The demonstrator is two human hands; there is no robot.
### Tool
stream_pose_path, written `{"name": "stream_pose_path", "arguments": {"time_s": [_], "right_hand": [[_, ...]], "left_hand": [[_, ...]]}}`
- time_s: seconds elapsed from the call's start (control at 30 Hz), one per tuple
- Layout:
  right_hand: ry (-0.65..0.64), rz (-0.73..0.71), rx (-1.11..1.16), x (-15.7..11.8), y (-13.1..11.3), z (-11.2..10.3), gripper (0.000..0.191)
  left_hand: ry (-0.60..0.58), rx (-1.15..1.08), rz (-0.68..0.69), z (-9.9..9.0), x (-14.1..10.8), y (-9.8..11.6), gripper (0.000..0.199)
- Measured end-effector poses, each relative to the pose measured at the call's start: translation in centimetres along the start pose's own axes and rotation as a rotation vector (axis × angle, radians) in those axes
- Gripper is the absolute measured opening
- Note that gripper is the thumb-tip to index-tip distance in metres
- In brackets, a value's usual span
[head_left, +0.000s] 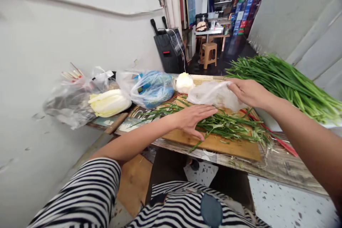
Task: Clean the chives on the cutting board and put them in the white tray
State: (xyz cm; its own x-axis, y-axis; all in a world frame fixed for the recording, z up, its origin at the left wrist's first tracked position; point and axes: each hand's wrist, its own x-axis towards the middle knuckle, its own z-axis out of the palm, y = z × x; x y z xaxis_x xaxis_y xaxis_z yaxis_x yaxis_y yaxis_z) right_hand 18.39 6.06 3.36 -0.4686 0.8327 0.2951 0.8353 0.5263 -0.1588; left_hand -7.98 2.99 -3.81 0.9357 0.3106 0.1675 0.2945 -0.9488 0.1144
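Observation:
My left hand (196,118) rests on a heap of loose green chives (227,127), its fingers stretched out and the thumb apart. The chives lie scattered over a wooden cutting board (192,140). In my right hand (244,91) is the edge of a whitish, crumpled plastic bag (213,92), pinched between thumb and fingers. The bag lies behind the chives, over the back of the board. A large bundle of long green chives (283,82) is piled to the right, beyond my right forearm.
Along the left stand a napa cabbage (109,103), a clear bag with blue contents (152,87) and a grey bag (71,101). Another pale cabbage piece (185,82) sits at the table's back. Behind are a black speaker (171,50) and a brown stool (208,54).

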Motion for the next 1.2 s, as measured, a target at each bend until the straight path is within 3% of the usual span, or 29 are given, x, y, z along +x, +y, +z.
{"name": "stream_pose_path", "arguments": {"time_s": [0.2, 0.37, 0.53, 0.7, 0.83, 0.93, 1.03, 1.2], "right_hand": [[-0.061, 0.032, 0.126, -0.7, 0.6, -1.0, 0.055], [-0.110, 0.004, 0.244, -1.9, 1.1, -1.5, 0.057], [-0.019, 0.106, 0.279, -2.1, 0.7, -2.7, 0.057], [0.100, 0.253, 0.343, -1.8, 1.3, -4.3, 0.054], [0.101, 0.253, 0.424, -1.5, 2.3, -4.6, 0.054], [0.087, 0.275, 0.443, -1.6, 2.8, -4.3, 0.055], [0.043, 0.272, 0.460, -2.0, 3.0, -4.1, 0.057], [-0.055, 0.127, 0.466, -2.8, 2.3, -4.4, 0.061]], "left_hand": [[-0.249, -0.044, -0.117, 1.2, 5.0, -1.0, 0.109], [-0.280, 0.017, -0.235, 0.9, 6.8, -0.4, 0.069], [-0.312, 0.095, -0.282, 1.1, 8.3, -0.8, 0.042], [-0.244, 0.161, -0.267, 1.3, 8.8, -2.1, 0.060], [-0.331, 0.116, -0.358, 1.3, 9.6, -3.5, 0.081], [-0.358, 0.073, -0.353, 1.2, 10.2, -3.8, 0.078], [-0.284, 0.020, -0.379, 1.2, 10.2, -3.1, 0.069], [-0.234, -0.035, -0.555, 1.7, 9.9, -1.4, 0.063]]}}
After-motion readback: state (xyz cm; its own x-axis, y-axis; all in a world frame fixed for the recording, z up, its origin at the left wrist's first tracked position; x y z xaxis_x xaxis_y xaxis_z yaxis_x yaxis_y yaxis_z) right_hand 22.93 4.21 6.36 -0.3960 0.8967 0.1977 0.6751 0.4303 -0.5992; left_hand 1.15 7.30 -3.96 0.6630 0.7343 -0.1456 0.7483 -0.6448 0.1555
